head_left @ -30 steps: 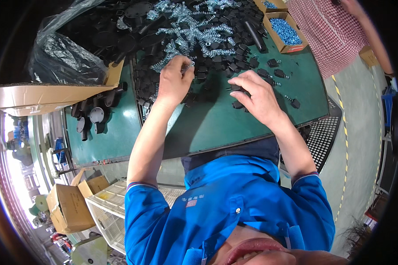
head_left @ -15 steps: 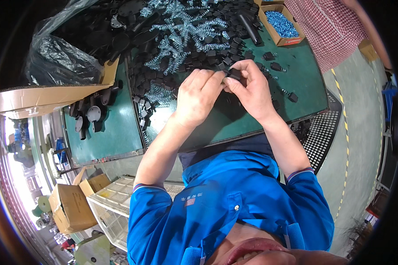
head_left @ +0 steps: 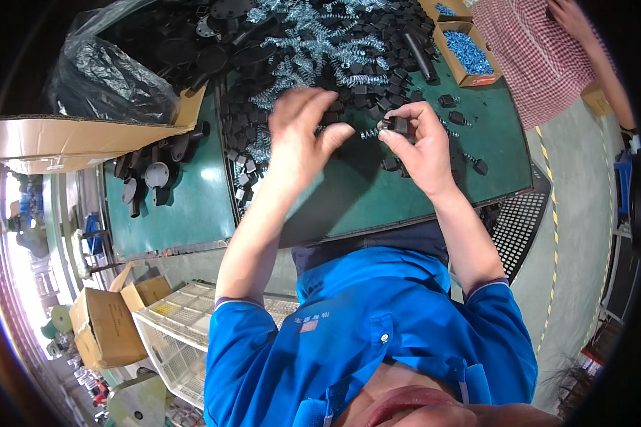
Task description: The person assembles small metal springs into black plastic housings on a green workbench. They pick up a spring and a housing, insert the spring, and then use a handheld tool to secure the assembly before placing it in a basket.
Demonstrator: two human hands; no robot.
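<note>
Two bare hands work just above the near part of the green surface (head_left: 377,206). The right hand (head_left: 424,146) has its grip pinched on a small black block (head_left: 397,125), held up off the surface with a short metal spring (head_left: 369,132) poking out of its left side. The left hand (head_left: 303,139) hovers beside it, blurred, fingers spread and holding nothing that I can make out; its thumb points toward the spring's free end.

By the look of it, the step in hand is fitting spring to block. The next move would call for a steady right-hand pinch while the left thumb and forefinger close on the spring and press it straight in along its axis.

Beyond the hands lie a heap of loose springs (head_left: 313,35) and a spread of black blocks (head_left: 377,43). Farther off stand a cardboard box of blue parts (head_left: 466,50) and a black plastic bag (head_left: 107,78).
</note>
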